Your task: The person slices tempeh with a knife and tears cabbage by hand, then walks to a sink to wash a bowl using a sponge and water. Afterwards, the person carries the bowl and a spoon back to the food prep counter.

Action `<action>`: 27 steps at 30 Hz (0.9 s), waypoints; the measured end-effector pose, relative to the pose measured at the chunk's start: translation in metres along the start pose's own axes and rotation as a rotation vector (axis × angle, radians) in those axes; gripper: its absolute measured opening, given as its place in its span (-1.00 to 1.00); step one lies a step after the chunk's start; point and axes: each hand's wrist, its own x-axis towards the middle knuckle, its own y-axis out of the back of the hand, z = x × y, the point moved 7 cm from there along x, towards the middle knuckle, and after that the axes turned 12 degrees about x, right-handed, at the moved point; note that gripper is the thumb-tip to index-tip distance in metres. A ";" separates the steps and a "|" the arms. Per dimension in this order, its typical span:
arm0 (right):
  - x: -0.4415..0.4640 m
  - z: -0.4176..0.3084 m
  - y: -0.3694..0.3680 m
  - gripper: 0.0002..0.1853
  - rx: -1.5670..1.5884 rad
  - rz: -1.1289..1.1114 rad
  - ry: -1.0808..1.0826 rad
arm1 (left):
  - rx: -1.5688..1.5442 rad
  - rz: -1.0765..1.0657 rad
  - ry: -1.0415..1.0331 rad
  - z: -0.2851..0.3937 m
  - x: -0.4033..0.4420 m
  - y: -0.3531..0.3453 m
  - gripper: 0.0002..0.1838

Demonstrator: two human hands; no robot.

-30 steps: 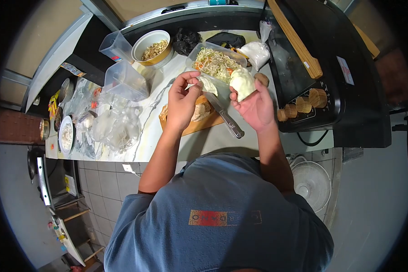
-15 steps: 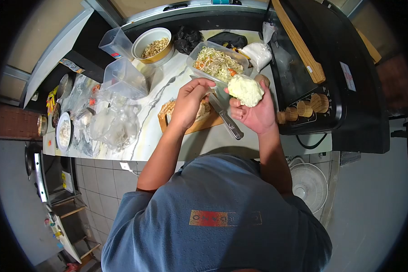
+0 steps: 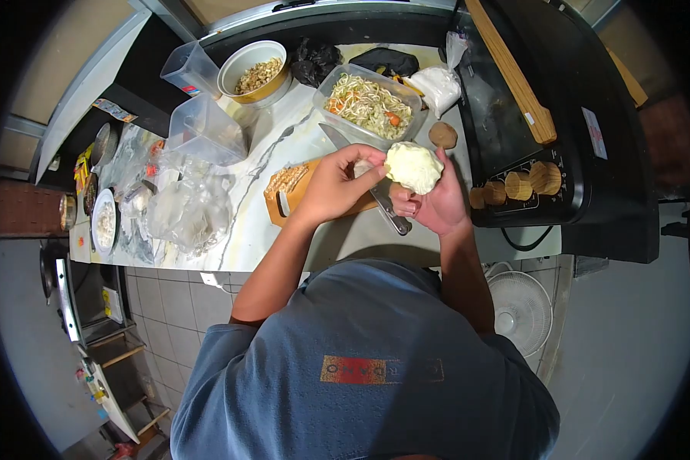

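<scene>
Pale green cabbage (image 3: 414, 167), rounded, wrinkled, held in right fingers (image 3: 403, 202)

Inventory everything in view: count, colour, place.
Cabbage: one, pale green, centre
Knife: one, silver, centre
Cutting board: one, brown, centre
Vegetable tub: one, clear, back centre
Bowl: one, white-yellow, back left
Boxes: two, clear, back left
Bundles: two, black, back
Bag: one, white, back right
Lump: one, brown, right
Plastic bags: several, clear, left
Dish: one, white, left
Appliance: one, black, right
Fan: one, white, floor
Counter: one, white, centre
Shirt: one, blue, front
Left hand: one, centre
Right hand: one, centre
</scene>
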 end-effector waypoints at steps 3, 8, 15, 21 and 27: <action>0.000 -0.001 0.006 -0.23 -0.017 0.062 0.006 | 0.088 0.014 0.043 -0.003 0.001 0.002 -0.78; 0.000 -0.004 0.009 -0.21 -0.043 0.081 0.032 | 0.204 -0.010 0.104 0.005 -0.001 0.006 -0.80; 0.001 -0.003 0.005 -0.22 0.002 0.055 0.055 | 0.159 0.037 0.062 0.004 0.000 0.008 -0.86; 0.000 -0.002 -0.002 -0.22 0.045 0.009 0.027 | 0.143 0.031 0.072 0.005 0.000 0.008 -0.82; 0.001 -0.004 -0.007 -0.20 -0.001 -0.031 0.049 | 0.350 0.160 -0.264 0.036 -0.001 0.008 -0.80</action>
